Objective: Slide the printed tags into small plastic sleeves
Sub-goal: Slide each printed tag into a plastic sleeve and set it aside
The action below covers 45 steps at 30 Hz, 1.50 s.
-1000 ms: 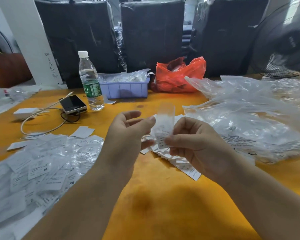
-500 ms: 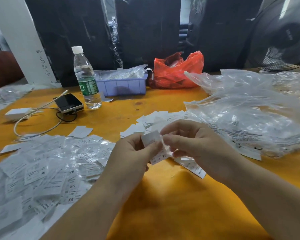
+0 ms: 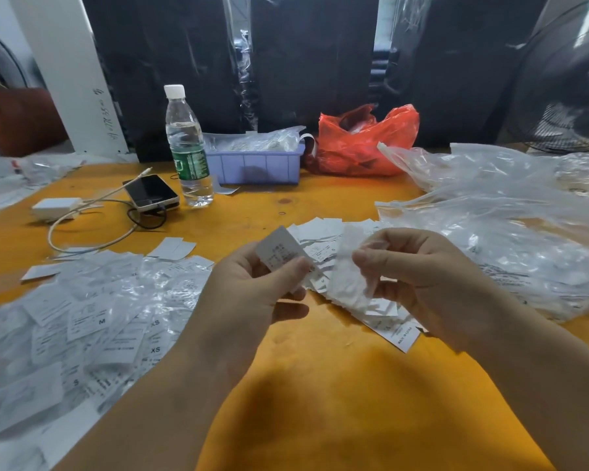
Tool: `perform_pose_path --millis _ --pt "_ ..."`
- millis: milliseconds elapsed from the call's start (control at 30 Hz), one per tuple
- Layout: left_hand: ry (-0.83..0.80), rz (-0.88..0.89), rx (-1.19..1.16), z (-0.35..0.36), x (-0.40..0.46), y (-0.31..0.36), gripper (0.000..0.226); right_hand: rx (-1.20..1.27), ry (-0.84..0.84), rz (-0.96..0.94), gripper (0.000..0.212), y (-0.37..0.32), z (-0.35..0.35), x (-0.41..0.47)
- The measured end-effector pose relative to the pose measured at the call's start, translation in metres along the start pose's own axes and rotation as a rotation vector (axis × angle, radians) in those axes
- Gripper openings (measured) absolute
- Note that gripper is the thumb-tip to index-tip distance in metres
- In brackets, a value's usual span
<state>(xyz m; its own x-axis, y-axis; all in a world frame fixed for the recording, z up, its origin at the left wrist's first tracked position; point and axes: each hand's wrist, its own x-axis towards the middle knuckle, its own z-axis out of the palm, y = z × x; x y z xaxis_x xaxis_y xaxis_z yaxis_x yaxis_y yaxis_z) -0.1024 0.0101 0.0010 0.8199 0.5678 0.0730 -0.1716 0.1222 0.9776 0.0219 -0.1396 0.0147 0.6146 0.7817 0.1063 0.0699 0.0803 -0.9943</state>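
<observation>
- Orange-yellow wooden tabletop (image 3: 320, 402) fills the lower frame.
- Big crumpled clear plastic bags (image 3: 507, 226) at right; contents hard to make out.
- Heap of already-sleeved white tags (image 3: 82, 328) at lower left, size letters M, XS and S legible, other print blurred.
- Red plastic bag (image 3: 364, 141) and lavender plastic bin (image 3: 255, 164) at upper centre; clear water bottle with green label (image 3: 187, 147) just left of the bin; black phone (image 3: 152, 192) with white charger and cable (image 3: 58, 207) left of that.
- Loose pile of unsleeved white printed tags (image 3: 320, 232) centre frame, partly hidden behind both hands.
- Left hand (image 3: 252, 294): grip clamped, thumb and fingers pinching one white printed tag (image 3: 279, 251), long axis tilted toward upper left of frame.
- Right hand (image 3: 422, 273): grip clamped on a small clear plastic sleeve (image 3: 346, 266), long axis near vertical, slightly tilted.
- Key relation: tag sits just left of the sleeve, near, not touching. Judged: tag not yet inserted; the tag needs lining up with the sleeve mouth.
- Sleeve opening can't be made out: film is translucent and motion-blurred; its lower end merges with the pile behind.
</observation>
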Motion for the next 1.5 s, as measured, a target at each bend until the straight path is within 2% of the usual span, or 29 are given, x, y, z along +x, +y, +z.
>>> perform_pose_path --millis 133,333,567,733,1033,1200,1333,1500 --pt "0.081 0.026 -0.009 -0.005 0.000 0.006 0.012 -0.069 -0.168 0.033 0.018 -0.004 0.001 -0.004" --pt "0.030 0.022 0.036 0.000 -0.005 0.008 0.027 -0.239 -0.342 0.063 0.013 0.001 0.010 -0.006" --pt "-0.131 -0.012 0.102 0.002 -0.009 0.009 0.031 -0.236 -0.351 0.069 0.016 0.002 0.007 -0.005" --pt "-0.153 0.018 0.089 0.005 -0.011 0.010 0.038 -0.216 -0.414 0.082 0.007 0.002 0.011 -0.005" --pt "-0.311 0.005 0.184 0.006 -0.014 0.014 0.026 -0.181 -0.507 0.081 0.017 -0.002 0.008 -0.008" --pt "-0.321 0.012 0.236 0.004 -0.012 0.012 0.022 -0.212 -0.468 0.089 0.005 -0.005 0.007 -0.010" --pt "-0.303 0.036 0.258 0.002 -0.012 0.012 0.020 -0.247 -0.420 0.102 0.032 -0.003 0.004 -0.008" --pt "-0.205 0.063 0.246 0.001 -0.010 0.011 0.012 -0.262 -0.418 0.097 0.007 -0.006 0.006 -0.008"
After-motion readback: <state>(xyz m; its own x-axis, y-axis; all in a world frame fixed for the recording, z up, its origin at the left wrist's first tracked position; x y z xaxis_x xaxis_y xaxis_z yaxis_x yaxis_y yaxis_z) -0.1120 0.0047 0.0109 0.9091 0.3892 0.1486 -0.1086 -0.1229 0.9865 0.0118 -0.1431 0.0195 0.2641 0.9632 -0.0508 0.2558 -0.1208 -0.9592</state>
